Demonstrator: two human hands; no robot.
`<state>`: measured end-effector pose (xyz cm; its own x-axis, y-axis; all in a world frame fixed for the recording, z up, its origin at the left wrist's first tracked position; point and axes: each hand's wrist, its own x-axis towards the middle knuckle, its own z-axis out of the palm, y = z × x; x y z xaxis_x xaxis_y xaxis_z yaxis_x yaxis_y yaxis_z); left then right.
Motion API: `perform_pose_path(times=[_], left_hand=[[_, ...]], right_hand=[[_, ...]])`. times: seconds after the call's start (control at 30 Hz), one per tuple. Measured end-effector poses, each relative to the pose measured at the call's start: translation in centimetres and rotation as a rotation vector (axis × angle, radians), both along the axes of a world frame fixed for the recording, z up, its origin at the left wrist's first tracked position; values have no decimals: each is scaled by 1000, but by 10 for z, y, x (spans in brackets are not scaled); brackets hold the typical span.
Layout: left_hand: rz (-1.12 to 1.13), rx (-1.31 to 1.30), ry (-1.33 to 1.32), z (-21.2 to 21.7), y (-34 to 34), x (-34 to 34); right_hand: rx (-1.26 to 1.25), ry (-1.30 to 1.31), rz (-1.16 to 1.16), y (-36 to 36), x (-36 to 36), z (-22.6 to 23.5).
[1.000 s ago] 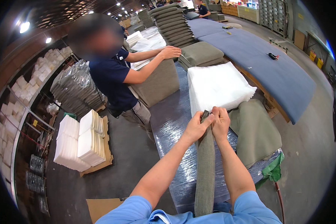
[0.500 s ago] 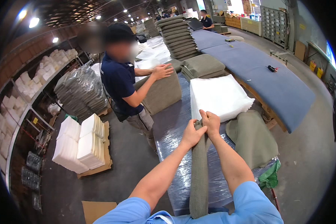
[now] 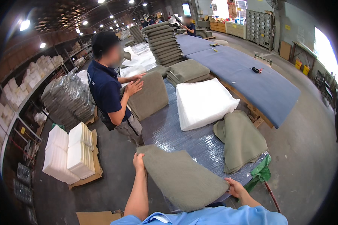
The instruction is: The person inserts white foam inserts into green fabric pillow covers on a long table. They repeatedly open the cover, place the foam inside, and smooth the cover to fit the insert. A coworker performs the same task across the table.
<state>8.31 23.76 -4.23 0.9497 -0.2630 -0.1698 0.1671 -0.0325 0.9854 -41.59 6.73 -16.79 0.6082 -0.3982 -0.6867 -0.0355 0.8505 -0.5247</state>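
Note:
A grey-green fabric cover is spread out in front of me, above the near end of the plastic-wrapped table. My left hand grips its far left corner, and my right hand holds its right edge. Another grey-green fabric cover lies loosely folded on the table's right side. Beyond it sits a stack of white padding sheets. On the left side of the table, a co-worker rests both hands against an upright grey-green padded piece.
A tall pile of grey-green cushions and folded fabric stand farther back. Right of them runs a long blue-covered table with a small black tool. White foam stacks sit on cardboard at left. Green plastic hangs off the near right corner.
The cover was bunched lengthwise between my two hands, held together. Now my hands are far apart and nearer me, with it spread flat. The co-worker's hands have slid down the padded piece.

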Motion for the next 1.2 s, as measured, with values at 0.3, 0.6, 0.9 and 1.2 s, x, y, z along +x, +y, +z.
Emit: perform_pose_path(times=[0.3, 0.6, 0.9, 1.2], left_hand=[[23, -388, 717, -68, 110, -107], [38, -414, 858, -82, 154, -154], [-71, -221, -145, -1, 152, -171], [51, -22, -259, 7, 140, -174]], right_hand=[[-453, 7, -486, -62, 56, 75], [-1311, -2, -372, 10, 74, 200], [-1221, 61, -407, 33, 51, 121], [-1034, -60, -370, 20, 55, 102]])
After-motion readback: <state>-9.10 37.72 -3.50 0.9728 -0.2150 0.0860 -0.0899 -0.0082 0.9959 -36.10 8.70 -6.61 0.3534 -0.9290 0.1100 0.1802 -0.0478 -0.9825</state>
